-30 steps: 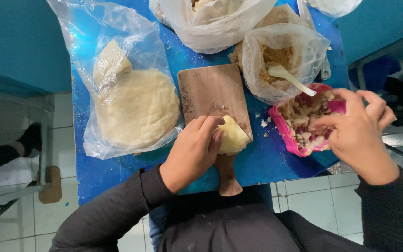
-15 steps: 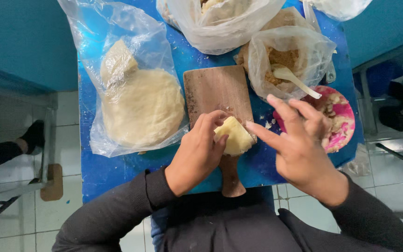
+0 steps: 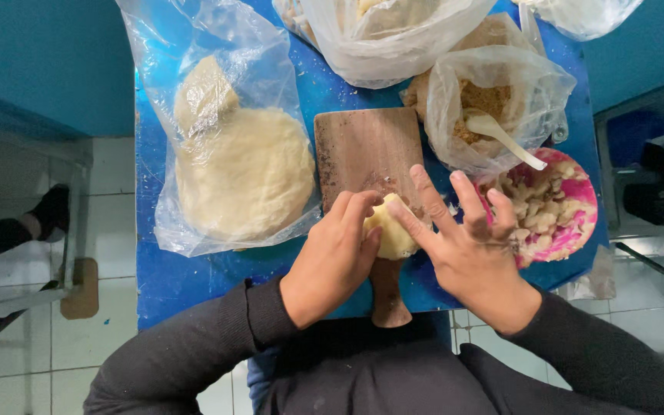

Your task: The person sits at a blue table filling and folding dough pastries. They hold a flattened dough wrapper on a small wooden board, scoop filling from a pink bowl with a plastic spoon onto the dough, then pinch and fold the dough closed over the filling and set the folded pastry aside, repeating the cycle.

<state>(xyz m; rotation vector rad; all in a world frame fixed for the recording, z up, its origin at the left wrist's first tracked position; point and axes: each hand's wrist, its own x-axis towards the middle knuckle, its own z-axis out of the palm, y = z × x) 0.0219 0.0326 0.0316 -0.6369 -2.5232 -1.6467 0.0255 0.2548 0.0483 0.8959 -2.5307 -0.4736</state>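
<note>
My left hand (image 3: 333,257) cups a pale yellow lump of dough (image 3: 390,230) over the near end of a wooden paddle board (image 3: 363,154). My right hand (image 3: 466,246) is beside it, fingers spread, with the thumb and forefinger touching the dough from the right. The board's handle (image 3: 388,296) sticks out toward me under the hands. A pink bowl (image 3: 570,204) of chopped filling sits just right of my right hand.
A blue table (image 3: 194,277) carries a clear bag with a big flat dough mass (image 3: 244,173) at left, a bag of brown crumbs with a white spoon (image 3: 501,134) at right, and more bags (image 3: 393,31) at the back. Tiled floor lies on both sides.
My right hand has left the pink bowl, moved left and come to rest against the dough. The left hand has kept hold of the dough.
</note>
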